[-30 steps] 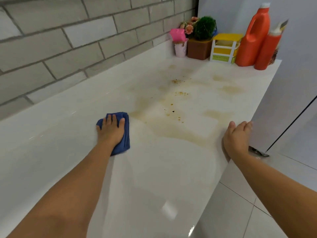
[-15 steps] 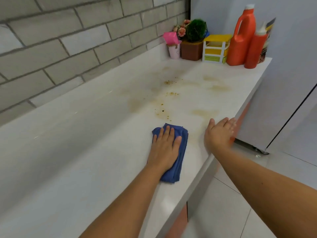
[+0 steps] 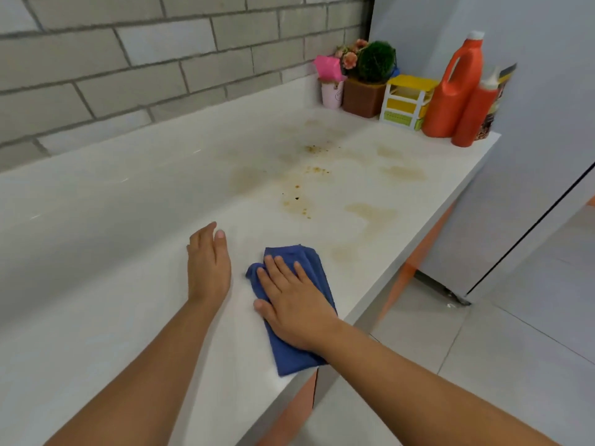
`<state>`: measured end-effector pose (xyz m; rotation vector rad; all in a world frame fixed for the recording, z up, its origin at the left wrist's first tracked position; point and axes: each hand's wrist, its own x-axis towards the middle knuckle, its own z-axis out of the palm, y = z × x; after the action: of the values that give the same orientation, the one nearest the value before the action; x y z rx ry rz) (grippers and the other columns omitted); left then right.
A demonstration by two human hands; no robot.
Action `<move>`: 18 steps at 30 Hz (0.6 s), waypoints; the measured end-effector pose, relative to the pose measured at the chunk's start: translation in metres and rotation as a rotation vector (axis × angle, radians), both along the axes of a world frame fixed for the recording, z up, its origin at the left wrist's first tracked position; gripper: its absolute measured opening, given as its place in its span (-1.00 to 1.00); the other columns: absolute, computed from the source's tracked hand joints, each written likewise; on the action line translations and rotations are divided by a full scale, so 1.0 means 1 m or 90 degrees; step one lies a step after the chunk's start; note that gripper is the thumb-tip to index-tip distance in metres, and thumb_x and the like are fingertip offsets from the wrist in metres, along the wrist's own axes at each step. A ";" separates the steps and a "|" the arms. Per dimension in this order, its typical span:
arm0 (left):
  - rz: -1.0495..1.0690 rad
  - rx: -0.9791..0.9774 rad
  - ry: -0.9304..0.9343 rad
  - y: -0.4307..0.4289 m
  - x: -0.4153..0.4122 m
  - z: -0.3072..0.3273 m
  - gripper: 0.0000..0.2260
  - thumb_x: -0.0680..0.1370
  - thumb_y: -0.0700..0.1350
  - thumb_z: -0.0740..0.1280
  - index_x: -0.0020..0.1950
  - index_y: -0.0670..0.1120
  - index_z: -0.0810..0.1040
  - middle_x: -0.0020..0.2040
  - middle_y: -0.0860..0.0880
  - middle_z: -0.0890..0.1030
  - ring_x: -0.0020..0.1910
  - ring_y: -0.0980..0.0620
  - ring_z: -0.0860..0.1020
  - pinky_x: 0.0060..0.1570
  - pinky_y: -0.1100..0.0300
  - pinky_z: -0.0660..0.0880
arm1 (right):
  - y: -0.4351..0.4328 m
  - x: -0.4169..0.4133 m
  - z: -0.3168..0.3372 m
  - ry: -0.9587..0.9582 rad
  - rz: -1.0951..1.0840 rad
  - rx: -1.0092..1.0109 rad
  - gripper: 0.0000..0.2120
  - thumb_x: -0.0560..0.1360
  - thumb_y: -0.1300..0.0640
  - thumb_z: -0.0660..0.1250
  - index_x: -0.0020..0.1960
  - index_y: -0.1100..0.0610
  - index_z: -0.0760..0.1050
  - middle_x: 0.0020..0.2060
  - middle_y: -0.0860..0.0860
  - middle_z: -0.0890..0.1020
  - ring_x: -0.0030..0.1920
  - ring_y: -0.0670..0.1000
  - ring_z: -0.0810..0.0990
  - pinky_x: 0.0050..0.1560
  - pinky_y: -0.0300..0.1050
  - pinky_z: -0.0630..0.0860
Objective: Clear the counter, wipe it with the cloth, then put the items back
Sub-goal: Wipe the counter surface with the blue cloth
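Observation:
A blue cloth (image 3: 291, 357) lies on the white counter (image 3: 128, 220) near its front edge. My right hand (image 3: 289, 304) presses flat on top of the blue cloth, fingers spread. My left hand (image 3: 209, 265) hovers or rests just left of the cloth, fingers together and holding nothing. Brown stains and crumbs (image 3: 370, 214) cover the counter beyond the cloth. At the far end stand a pink cup (image 3: 331, 91), a brown plant pot (image 3: 363, 96), a yellow drawer box (image 3: 405, 104), an orange jug (image 3: 450, 91) and a red bottle (image 3: 473, 114).
A grey brick wall (image 3: 161, 59) runs along the counter's back. A tall grey appliance (image 3: 531, 156) stands right of the counter's far end. Pale floor tiles (image 3: 483, 365) lie to the right, below the counter edge.
The cloth went from my left hand to my right hand. My left hand lifted off it and moved left; my right hand left the counter edge and came onto the cloth.

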<state>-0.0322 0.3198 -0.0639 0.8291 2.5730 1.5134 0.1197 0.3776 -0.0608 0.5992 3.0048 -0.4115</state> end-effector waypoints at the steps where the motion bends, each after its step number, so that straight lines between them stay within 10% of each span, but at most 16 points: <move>1: -0.001 0.002 -0.003 0.000 0.000 -0.001 -0.62 0.66 -0.03 0.01 0.42 -0.15 0.31 0.40 -0.12 0.34 0.42 -0.09 0.28 0.45 -0.02 0.15 | 0.005 0.014 0.001 -0.003 0.026 0.011 -0.39 0.58 -0.20 -0.26 0.54 0.06 -0.18 0.51 -0.02 -0.25 0.50 -0.03 -0.33 0.42 -0.04 -0.44; 4: 0.003 0.011 -0.022 -0.001 0.000 -0.001 -0.61 0.66 -0.01 0.00 0.43 -0.12 0.30 0.41 -0.09 0.32 0.44 -0.08 0.24 0.46 -0.04 0.12 | 0.039 0.034 0.001 -0.036 -0.022 0.062 -0.22 0.36 -0.34 -0.47 0.53 -0.10 -0.15 0.42 -0.07 -0.37 0.42 -0.04 -0.45 0.37 0.04 -0.48; 10: -0.007 0.014 -0.058 0.001 0.001 -0.001 -0.58 0.65 0.05 -0.05 0.47 -0.07 0.23 0.46 -0.02 0.26 0.51 -0.06 0.09 0.49 0.07 -0.01 | 0.076 -0.021 -0.004 -0.072 -0.191 0.076 -0.46 0.62 -0.14 -0.20 0.54 0.02 -0.20 0.52 0.13 -0.21 0.52 0.12 -0.27 0.47 0.13 -0.29; 18: 0.010 0.222 -0.133 -0.021 -0.002 0.022 -0.64 0.66 0.01 -0.02 0.41 -0.02 0.34 0.40 0.04 0.36 0.38 0.14 0.32 0.39 0.24 0.20 | -0.016 0.018 0.000 0.023 0.094 0.008 -0.38 0.55 -0.23 -0.27 0.54 0.01 -0.15 0.53 -0.03 -0.16 0.52 -0.06 -0.25 0.43 -0.13 -0.39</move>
<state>-0.0343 0.2989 -0.0417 0.6332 2.2082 1.9709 0.1382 0.3619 -0.0606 0.3701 3.0609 -0.3989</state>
